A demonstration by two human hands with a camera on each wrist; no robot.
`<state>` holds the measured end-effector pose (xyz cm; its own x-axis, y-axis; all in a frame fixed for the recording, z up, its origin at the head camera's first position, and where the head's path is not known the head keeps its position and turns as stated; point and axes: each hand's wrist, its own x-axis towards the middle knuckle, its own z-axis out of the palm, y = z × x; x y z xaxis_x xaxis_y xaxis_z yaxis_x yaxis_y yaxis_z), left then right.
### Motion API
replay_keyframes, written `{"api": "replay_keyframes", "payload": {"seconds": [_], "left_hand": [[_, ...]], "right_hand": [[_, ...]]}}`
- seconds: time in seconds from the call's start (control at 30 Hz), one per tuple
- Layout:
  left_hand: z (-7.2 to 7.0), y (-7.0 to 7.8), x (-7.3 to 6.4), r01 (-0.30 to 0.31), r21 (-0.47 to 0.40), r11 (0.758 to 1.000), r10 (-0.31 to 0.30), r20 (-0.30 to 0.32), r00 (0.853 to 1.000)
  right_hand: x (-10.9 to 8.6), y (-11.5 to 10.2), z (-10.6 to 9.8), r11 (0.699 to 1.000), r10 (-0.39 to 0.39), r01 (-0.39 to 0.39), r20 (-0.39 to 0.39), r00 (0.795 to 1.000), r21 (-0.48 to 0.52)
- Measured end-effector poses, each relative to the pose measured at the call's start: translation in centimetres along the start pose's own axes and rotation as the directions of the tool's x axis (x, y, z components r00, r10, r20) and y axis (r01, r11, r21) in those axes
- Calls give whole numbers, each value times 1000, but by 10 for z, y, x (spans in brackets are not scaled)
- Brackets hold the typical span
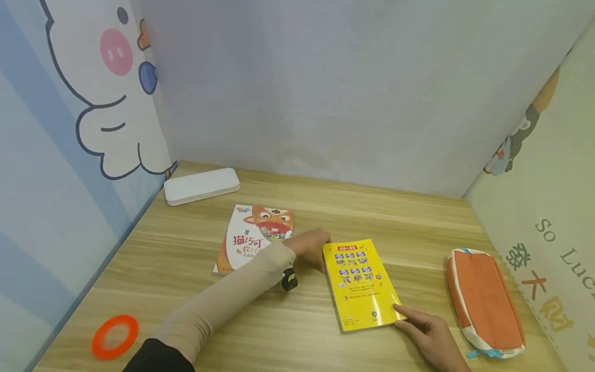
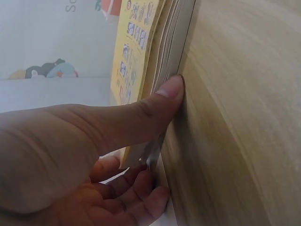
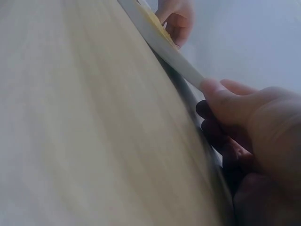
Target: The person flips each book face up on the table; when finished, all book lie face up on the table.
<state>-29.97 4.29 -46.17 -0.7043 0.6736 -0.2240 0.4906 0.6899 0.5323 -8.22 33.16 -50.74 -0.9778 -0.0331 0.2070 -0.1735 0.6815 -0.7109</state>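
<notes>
A yellow book (image 1: pixel 360 284) with small pictures on its cover lies at a slant right of centre. My left hand (image 1: pixel 310 248) holds its far left corner. In the left wrist view the thumb (image 2: pixel 160 101) lies along the page edges, with the other fingers curled round the corner. The near right corner is pinched by my right hand (image 1: pixel 429 333); the right wrist view shows its thumb (image 3: pixel 214 89) at the book's edge, a little above the table. Under the left forearm, partly hidden, is a picture book (image 1: pixel 241 232) with a cartoon animal cover.
A white oblong case (image 1: pixel 202 186) sits at the table's back left. On the right lies an orange zip pouch (image 1: pixel 488 299) with white trim. An orange ring (image 1: pixel 99 346) lies near the left front. Printed fabric walls (image 1: pixel 348 93) enclose the wooden table (image 1: pixel 395 217) on the back and sides.
</notes>
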Motion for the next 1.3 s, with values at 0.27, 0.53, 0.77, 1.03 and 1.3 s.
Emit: {"api": "replay_keyframes", "payload": {"seconds": [0.27,0.53,0.77,1.03,1.3], "left_hand": [[1,-2,-1,-17,-25,1000,16,-15,1000],[2,-10,-3,-63,-85,994,62,-21,998],[3,-23,-3,-173,-153,973,175,-4,985],[-1,-27,-7,-216,-190,958,216,-21,976],[-1,-29,-7,-214,-226,950,213,-27,977]], "right_hand": [[-1,-3,0,1000,4,-4,-4,1000,6],[0,-2,-1,999,36,-36,5,999,-17],[1,-1,-2,999,37,-37,18,999,1],[1,-3,-5,999,47,-48,34,998,22],[1,-3,-5,998,40,-41,36,999,48]]}}
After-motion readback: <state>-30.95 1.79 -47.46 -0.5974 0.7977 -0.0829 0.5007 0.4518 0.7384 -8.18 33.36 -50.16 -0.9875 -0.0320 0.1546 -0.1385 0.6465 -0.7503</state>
